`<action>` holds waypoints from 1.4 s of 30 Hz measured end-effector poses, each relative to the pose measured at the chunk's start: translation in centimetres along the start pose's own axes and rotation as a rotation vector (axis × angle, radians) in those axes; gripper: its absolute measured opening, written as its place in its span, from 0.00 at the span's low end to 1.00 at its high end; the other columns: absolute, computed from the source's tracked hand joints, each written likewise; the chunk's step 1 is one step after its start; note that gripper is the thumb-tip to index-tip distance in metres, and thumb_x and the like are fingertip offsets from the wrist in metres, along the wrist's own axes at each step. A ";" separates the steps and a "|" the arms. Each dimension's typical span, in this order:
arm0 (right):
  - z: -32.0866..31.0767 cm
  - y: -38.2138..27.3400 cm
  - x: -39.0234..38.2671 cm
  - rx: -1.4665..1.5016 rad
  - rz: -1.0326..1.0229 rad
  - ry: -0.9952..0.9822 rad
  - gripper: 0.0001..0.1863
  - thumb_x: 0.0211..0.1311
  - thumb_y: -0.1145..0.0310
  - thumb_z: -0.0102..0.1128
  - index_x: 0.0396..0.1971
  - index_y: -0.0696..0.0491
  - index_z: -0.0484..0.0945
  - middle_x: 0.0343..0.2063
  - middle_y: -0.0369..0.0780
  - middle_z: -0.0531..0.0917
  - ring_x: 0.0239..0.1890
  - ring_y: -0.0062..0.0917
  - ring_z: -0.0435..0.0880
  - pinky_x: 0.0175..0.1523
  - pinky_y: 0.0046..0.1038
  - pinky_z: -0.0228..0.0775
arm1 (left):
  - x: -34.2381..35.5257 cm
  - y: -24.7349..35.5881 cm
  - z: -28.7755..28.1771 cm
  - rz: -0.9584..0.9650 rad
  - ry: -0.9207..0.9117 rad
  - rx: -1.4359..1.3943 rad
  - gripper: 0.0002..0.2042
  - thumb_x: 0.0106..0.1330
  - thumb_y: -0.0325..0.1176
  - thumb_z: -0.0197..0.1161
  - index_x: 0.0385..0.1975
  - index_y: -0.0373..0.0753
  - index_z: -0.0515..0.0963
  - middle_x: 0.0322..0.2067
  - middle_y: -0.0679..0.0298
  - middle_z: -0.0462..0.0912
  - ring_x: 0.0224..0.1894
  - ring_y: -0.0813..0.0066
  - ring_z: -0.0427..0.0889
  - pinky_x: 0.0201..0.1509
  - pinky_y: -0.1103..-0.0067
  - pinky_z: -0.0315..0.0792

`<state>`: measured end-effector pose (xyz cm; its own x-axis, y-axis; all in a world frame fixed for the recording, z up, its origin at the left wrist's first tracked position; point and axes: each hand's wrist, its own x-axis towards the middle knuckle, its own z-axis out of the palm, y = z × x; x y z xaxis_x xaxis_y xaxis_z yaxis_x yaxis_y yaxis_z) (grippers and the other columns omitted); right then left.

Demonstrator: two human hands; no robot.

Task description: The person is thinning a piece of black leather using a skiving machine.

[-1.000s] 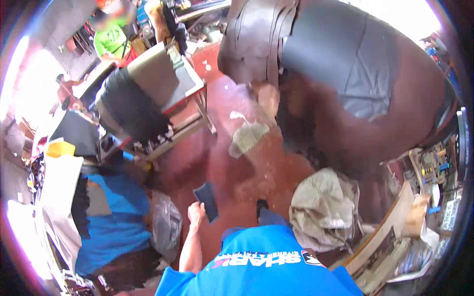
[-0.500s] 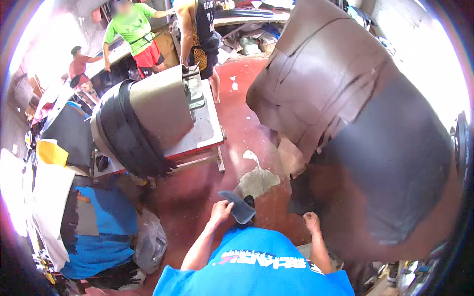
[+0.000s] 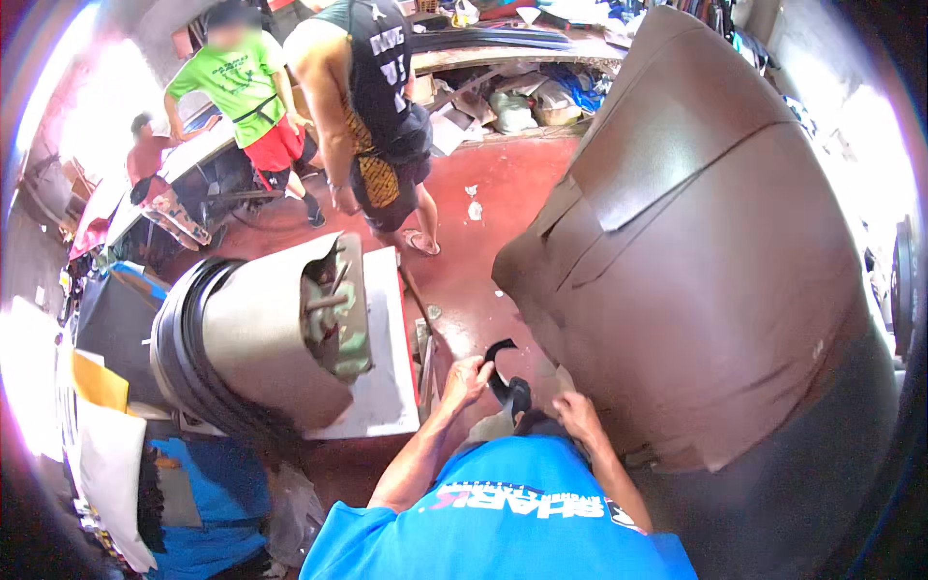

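Hands [image 3: 467,383] apart, curved black strip [image 3: 498,349] in left

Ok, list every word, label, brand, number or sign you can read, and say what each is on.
Blue shirt: large white lettering; I don't copy out printed words, so it goes unquoted. The smaller line beside it is too small to read.
Black top: pale lettering, also unquoted.
Green shirt: dark print, too small and blurred to read.
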<state>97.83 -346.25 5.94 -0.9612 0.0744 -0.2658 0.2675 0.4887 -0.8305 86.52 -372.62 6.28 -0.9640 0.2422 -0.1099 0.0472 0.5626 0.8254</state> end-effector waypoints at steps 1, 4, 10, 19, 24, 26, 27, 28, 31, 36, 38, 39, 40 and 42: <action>0.1 -1.4 4.1 -0.005 -0.011 -0.023 0.12 0.61 0.66 0.61 0.39 0.59 0.81 0.22 0.43 0.82 0.24 0.24 0.80 0.30 0.30 0.72 | 2.5 1.6 -1.2 -0.078 -0.036 0.080 0.15 0.67 0.40 0.60 0.37 0.32 0.81 0.24 0.49 0.81 0.27 0.65 0.81 0.36 0.69 0.72; -1.4 -9.8 14.8 -0.141 -0.255 -0.022 0.13 0.62 0.63 0.61 0.37 0.59 0.80 0.25 0.50 0.81 0.27 0.35 0.82 0.33 0.36 0.72 | 8.8 4.3 -4.0 0.011 0.047 0.096 0.15 0.68 0.41 0.58 0.35 0.32 0.80 0.25 0.47 0.81 0.28 0.61 0.81 0.36 0.67 0.72; 1.2 -18.8 39.6 -0.207 -0.170 0.117 0.12 0.60 0.63 0.59 0.36 0.56 0.81 0.35 0.50 0.84 0.43 0.47 0.84 0.47 0.42 0.75 | 19.3 7.9 -10.1 -0.019 0.185 0.134 0.17 0.66 0.40 0.62 0.23 0.32 0.73 0.22 0.47 0.74 0.28 0.47 0.77 0.34 0.62 0.69; 0.2 -10.8 61.1 -0.597 0.325 -0.105 0.13 0.56 0.64 0.60 0.38 0.50 0.86 0.41 0.46 0.86 0.48 0.42 0.85 0.52 0.38 0.78 | 38.8 6.8 -18.5 0.230 -0.118 0.115 0.13 0.66 0.37 0.60 0.36 0.30 0.78 0.44 0.50 0.78 0.48 0.49 0.78 0.50 0.66 0.72; -2.5 -7.0 65.1 -0.592 0.510 -0.202 0.14 0.56 0.65 0.60 0.41 0.50 0.86 0.42 0.45 0.86 0.50 0.39 0.84 0.54 0.37 0.77 | 50.5 11.0 -18.9 0.111 -0.270 0.065 0.09 0.64 0.30 0.58 0.32 0.28 0.78 0.48 0.50 0.80 0.48 0.51 0.80 0.50 0.67 0.74; -4.2 -7.2 67.7 -0.554 0.580 -0.202 0.15 0.55 0.64 0.61 0.42 0.49 0.86 0.44 0.45 0.86 0.51 0.39 0.84 0.55 0.37 0.76 | 55.3 12.3 -17.5 0.145 -0.347 0.000 0.07 0.63 0.28 0.59 0.31 0.29 0.77 0.47 0.50 0.81 0.44 0.51 0.81 0.47 0.68 0.74; -5.0 -6.7 69.5 -0.520 0.609 -0.187 0.15 0.55 0.64 0.61 0.42 0.49 0.86 0.44 0.45 0.86 0.51 0.39 0.84 0.55 0.37 0.76 | 57.8 13.0 -16.8 0.116 -0.412 -0.039 0.07 0.62 0.28 0.59 0.30 0.29 0.77 0.47 0.50 0.81 0.43 0.52 0.81 0.46 0.68 0.74; -6.1 -5.8 71.5 -0.489 0.622 -0.149 0.15 0.55 0.64 0.62 0.43 0.48 0.85 0.45 0.45 0.86 0.51 0.39 0.84 0.55 0.37 0.76 | 60.4 13.2 -15.9 0.227 -0.399 0.014 0.07 0.63 0.28 0.60 0.30 0.29 0.77 0.45 0.49 0.81 0.42 0.52 0.81 0.45 0.69 0.74; -9.7 -4.1 77.4 -0.383 0.625 -0.071 0.15 0.54 0.64 0.63 0.41 0.49 0.86 0.44 0.45 0.86 0.50 0.39 0.84 0.53 0.38 0.76 | 68.3 14.6 -13.9 0.250 -0.441 0.124 0.08 0.64 0.30 0.61 0.29 0.29 0.77 0.44 0.49 0.82 0.41 0.53 0.82 0.44 0.69 0.73; -19.2 -1.7 87.5 -0.320 0.629 -0.119 0.13 0.49 0.65 0.64 0.36 0.50 0.86 0.39 0.46 0.87 0.44 0.41 0.86 0.48 0.39 0.79 | 82.3 19.4 -7.5 0.144 -0.406 0.019 0.08 0.66 0.28 0.60 0.37 0.28 0.80 0.40 0.53 0.83 0.37 0.67 0.83 0.42 0.76 0.75; -23.9 -1.6 91.1 -0.324 0.395 -0.196 0.12 0.49 0.63 0.62 0.33 0.52 0.85 0.35 0.47 0.87 0.39 0.44 0.87 0.45 0.41 0.80 | 87.7 21.3 -5.2 0.107 -0.391 -0.017 0.09 0.66 0.29 0.60 0.40 0.28 0.80 0.37 0.57 0.83 0.36 0.74 0.82 0.41 0.77 0.75; -26.2 -2.0 93.6 -0.335 0.433 -0.051 0.10 0.46 0.65 0.65 0.30 0.49 0.86 0.35 0.46 0.87 0.40 0.41 0.87 0.43 0.40 0.80 | 90.4 22.1 -4.3 0.130 -0.433 -0.012 0.09 0.66 0.29 0.60 0.40 0.28 0.80 0.37 0.57 0.83 0.36 0.74 0.82 0.41 0.77 0.75; -29.7 -2.4 95.8 -0.303 0.416 -0.048 0.09 0.47 0.65 0.63 0.29 0.51 0.86 0.34 0.47 0.87 0.39 0.42 0.87 0.41 0.40 0.80 | 93.5 23.1 -2.6 0.153 -0.428 0.027 0.10 0.66 0.29 0.61 0.40 0.28 0.80 0.37 0.57 0.83 0.36 0.74 0.82 0.41 0.77 0.75; -35.0 -2.7 98.8 -0.269 0.370 0.161 0.08 0.51 0.67 0.58 0.27 0.53 0.84 0.30 0.49 0.86 0.34 0.45 0.86 0.37 0.40 0.79 | 99.6 24.9 1.2 0.280 -0.412 0.030 0.10 0.66 0.30 0.61 0.40 0.28 0.80 0.35 0.56 0.83 0.33 0.72 0.82 0.38 0.76 0.75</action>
<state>-0.28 -309.77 -0.98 -0.8090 0.4084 -0.4228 0.5865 0.6099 -0.5329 -7.97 -333.57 15.24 -0.7303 0.6756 -0.1013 0.3027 0.4529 0.8386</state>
